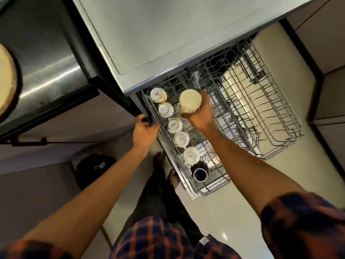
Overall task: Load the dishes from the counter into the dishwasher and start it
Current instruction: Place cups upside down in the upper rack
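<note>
Nearest, a dark mug (200, 173) sits at the front corner of the pulled-out upper rack (211, 191), and a row of white cups (191, 156) stands bottom-up behind it along the left side. The left grip (144, 128) curls over that rack's left rail. Just beyond, the right grip (202, 114) wraps from the side round a cream cup (190, 100), held bottom-up above the middle tines, seemingly not yet seated. It looks like glazed ceramic: stiff, fairly light, slippery, liable to chip on wire or a neighbour, so a hold round the body suits it. Farther right lies the lower rack (280, 128), and beyond it the grey worktop (168, 34)
</note>
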`<state>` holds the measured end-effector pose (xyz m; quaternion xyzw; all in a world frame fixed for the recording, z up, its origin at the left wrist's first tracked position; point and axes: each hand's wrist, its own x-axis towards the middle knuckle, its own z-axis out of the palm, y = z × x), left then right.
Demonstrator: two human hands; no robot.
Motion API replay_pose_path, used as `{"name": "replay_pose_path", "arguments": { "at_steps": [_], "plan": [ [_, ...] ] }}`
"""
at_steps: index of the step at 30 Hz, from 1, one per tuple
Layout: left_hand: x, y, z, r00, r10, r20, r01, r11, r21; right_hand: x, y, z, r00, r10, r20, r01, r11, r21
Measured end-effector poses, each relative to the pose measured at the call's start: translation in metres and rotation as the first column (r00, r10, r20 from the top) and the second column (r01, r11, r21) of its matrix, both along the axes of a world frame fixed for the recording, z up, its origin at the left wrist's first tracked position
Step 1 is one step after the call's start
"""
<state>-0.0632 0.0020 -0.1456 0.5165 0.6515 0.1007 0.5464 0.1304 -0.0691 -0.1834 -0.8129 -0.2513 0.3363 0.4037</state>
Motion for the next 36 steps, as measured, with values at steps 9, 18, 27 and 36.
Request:
{"name": "replay_pose_path", "arguments": {
  "at_steps": [9, 18, 27, 36],
  "plan": [
    [0.047, 0.044, -0.062, 0.996, 0.063, 0.058, -0.065, 0.997, 0.034, 0.029, 0.076, -0.053, 0.997, -0.032, 0.067, 0.027, 0.997, 0.069],
    [0.054, 0.027, -0.092, 0.985, 0.152, 0.084, -0.161, 0.981, 0.110, 0.030, 0.086, -0.086, 0.980, 0.010, 0.200, -0.022, 0.998, 0.057],
    [0.057, 0.028, -0.093, 0.987, 0.150, 0.061, -0.156, 0.982, 0.110, 0.036, 0.092, -0.104, 0.997, -0.037, 0.063, 0.035, 0.999, 0.030],
    [0.057, 0.028, -0.094, 0.970, 0.199, 0.137, -0.210, 0.975, 0.071, 0.027, 0.081, -0.113, 0.998, -0.050, 0.039, 0.048, 0.998, 0.041]
  ]
}}
